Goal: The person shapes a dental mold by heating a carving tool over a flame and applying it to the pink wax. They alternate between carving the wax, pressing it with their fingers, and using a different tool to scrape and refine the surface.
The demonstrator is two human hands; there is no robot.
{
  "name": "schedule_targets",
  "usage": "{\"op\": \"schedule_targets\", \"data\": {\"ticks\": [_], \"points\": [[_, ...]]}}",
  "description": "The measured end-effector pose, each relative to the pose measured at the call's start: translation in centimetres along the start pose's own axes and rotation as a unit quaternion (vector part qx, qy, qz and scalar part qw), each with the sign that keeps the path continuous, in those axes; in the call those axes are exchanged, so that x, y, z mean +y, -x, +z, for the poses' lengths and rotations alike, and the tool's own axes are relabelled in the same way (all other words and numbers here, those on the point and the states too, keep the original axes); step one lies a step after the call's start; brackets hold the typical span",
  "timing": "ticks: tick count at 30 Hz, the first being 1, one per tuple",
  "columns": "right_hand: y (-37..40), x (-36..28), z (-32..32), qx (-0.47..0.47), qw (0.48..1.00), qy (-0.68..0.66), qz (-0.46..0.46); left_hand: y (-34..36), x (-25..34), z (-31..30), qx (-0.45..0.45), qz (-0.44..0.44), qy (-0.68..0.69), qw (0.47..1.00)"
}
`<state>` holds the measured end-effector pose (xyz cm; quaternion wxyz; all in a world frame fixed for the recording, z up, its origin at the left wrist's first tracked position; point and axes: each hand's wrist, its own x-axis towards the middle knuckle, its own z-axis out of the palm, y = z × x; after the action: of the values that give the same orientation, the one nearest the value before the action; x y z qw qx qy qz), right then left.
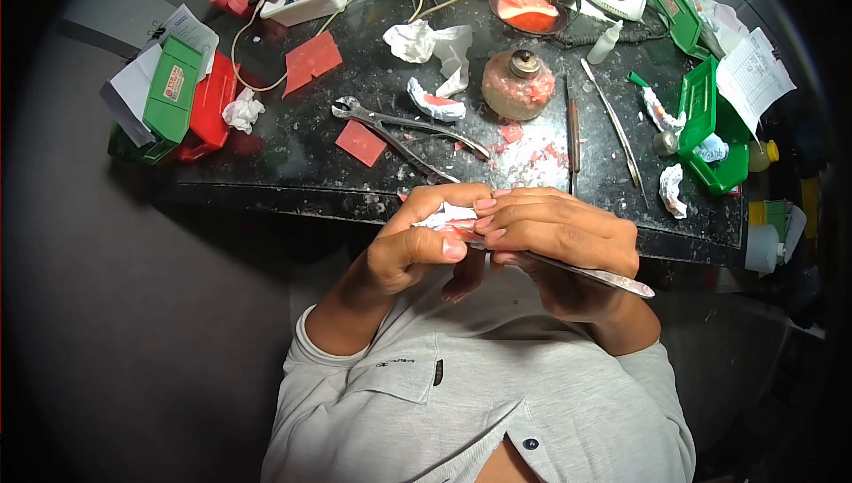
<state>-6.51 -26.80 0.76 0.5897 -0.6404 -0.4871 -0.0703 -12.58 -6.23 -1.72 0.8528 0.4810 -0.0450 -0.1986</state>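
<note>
My left hand is closed around a white plaster dental cast with pink wax on it, just in front of the bench edge. My right hand grips a metal wax spatula, its broad end sticking out past the palm toward the lower right. The spatula's working end is hidden behind the right fingers, which meet the cast. Beyond the hands, pliers lie on the bench by another cast with pink wax. A glass spirit burner stands behind them, near pink wax sheets.
A wooden-handled tool and a long metal instrument lie to the right. Green boxes and plaster pieces sit at the right edge. Green and red boxes stand left. A bowl of red wax is at the back.
</note>
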Motion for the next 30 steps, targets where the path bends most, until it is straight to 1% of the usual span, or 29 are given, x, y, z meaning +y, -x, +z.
{"op": "schedule_targets", "data": {"ticks": [2,5,7,8,10,14,16,19,22,29,30], "points": [[0.1,0.1,0.1,0.003,1.000,-0.002,-0.001,0.1,-0.5,-0.3,-0.001,0.005,0.001,1.000],[0.1,0.0,0.1,0.006,1.000,-0.003,0.001,0.5,-1.2,-0.4,0.015,0.031,0.038,0.999],[0.1,-0.1,0.2,0.007,1.000,-0.002,0.003,0.7,-0.9,0.1,0.063,0.029,0.008,0.998],[0.2,-0.1,0.2,0.009,1.000,-0.002,0.004,0.6,-1.0,-0.1,0.063,0.028,0.008,0.998],[0.2,-0.1,0.2,0.011,1.000,-0.002,0.005,0.4,-1.3,-0.8,0.018,0.030,0.038,0.999],[0.0,-0.5,0.0,0.010,1.000,-0.009,0.013,0.3,-1.0,-0.9,0.000,0.008,0.027,1.000],[-0.1,-0.5,-0.1,0.008,1.000,-0.005,0.014,0.0,-1.4,-0.9,-0.058,0.072,0.058,0.994],[0.0,-0.5,-0.1,0.008,1.000,-0.005,0.015,-0.2,-1.0,-1.1,-0.075,0.054,0.064,0.994],[0.1,-0.5,-0.2,0.011,1.000,-0.009,0.018,0.1,-1.1,-0.9,-0.054,0.045,0.067,0.995],[0.0,-0.8,-0.4,0.005,1.000,0.003,0.024,0.0,-0.3,-0.6,-0.049,0.033,0.059,0.997],[0.0,-0.9,-0.5,0.003,1.000,0.006,0.026,-0.1,0.0,-0.4,-0.042,0.022,0.041,0.998]]}}
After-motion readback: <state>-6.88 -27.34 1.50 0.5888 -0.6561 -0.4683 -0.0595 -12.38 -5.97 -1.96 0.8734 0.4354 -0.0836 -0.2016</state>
